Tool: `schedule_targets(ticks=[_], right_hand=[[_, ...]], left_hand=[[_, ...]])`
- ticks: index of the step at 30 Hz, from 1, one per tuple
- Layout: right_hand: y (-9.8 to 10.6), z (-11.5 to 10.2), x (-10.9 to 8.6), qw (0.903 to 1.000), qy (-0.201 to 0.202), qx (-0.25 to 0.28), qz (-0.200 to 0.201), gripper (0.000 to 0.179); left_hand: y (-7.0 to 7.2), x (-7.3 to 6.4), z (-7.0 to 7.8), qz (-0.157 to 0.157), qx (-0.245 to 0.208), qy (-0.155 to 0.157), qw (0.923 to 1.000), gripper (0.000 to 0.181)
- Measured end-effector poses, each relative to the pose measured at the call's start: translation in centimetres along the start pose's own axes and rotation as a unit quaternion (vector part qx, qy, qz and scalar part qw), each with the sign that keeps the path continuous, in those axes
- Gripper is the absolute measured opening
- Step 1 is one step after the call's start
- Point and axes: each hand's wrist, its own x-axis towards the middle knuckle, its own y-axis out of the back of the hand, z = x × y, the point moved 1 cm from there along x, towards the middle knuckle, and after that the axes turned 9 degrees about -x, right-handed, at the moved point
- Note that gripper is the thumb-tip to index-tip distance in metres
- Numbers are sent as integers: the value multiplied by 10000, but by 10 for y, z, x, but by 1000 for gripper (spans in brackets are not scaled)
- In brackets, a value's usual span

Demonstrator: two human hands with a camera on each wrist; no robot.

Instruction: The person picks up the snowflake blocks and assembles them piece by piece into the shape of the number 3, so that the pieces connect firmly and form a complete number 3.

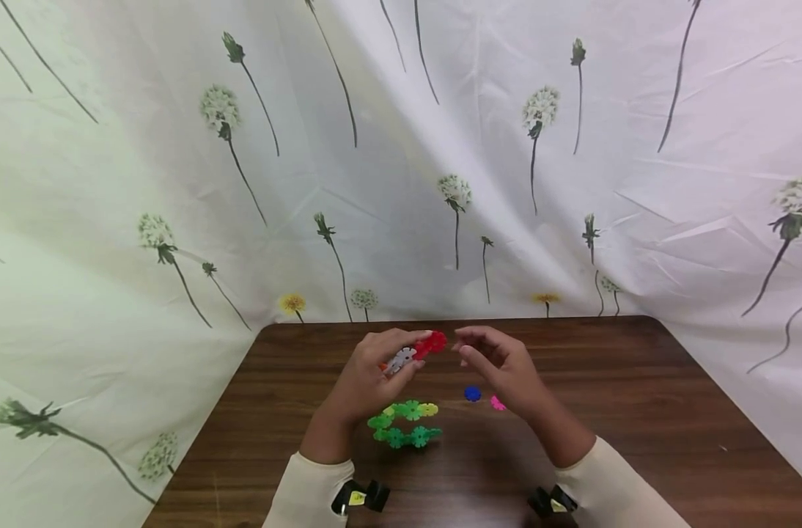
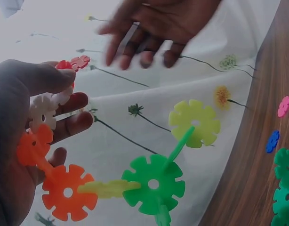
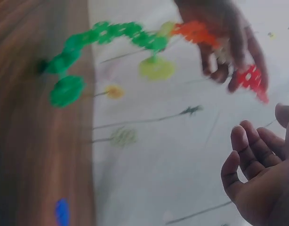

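Observation:
In the head view my left hand [image 1: 364, 374] is raised over the table, pinching a chain of interlocked plastic flower discs between thumb and fingers. Red discs [image 1: 434, 342] stick out past its fingertips at the chain's end. White discs [image 2: 42, 110] and orange discs [image 2: 57, 200] follow along the palm in the left wrist view. Below them hang a yellow-green disc [image 2: 194, 113] and a green disc [image 2: 144, 176]; more green discs [image 1: 410, 409] curve down toward the table. My right hand [image 1: 506, 370] hovers just right of the red end, fingers loosely bent, holding nothing.
A loose blue disc [image 1: 472, 394] and a pink disc [image 1: 498, 402] lie on the brown wooden table [image 1: 638, 411], close to the right forearm. Behind the table's far edge hangs a white cloth [image 1: 388, 183] printed with dandelions.

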Motion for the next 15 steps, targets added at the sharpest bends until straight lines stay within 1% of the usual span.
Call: schedule_targets(ticks=[2,3,8,11,15], right_hand=[[-4,-8,7,9999,75,28,-89,34],[-7,-11,9,9999,52,53,-147,37],[-19,-22,20,9971,-354,453,-507,49],[-24,-26,23,9938,-549,723,-640,45],[-29,-29,25,9918,-571,884,-727,34]], left_hand=[[0,-1,0,-11,0,17,10000,49],[1,-1,0,-16,0,16,10000,49],[1,-1,-1,-26,-40,-60,10000,50],[2,-1,-3,-42,-91,-101,9999,49],[2,0,-6,-120,-231,-148,9996,49]])
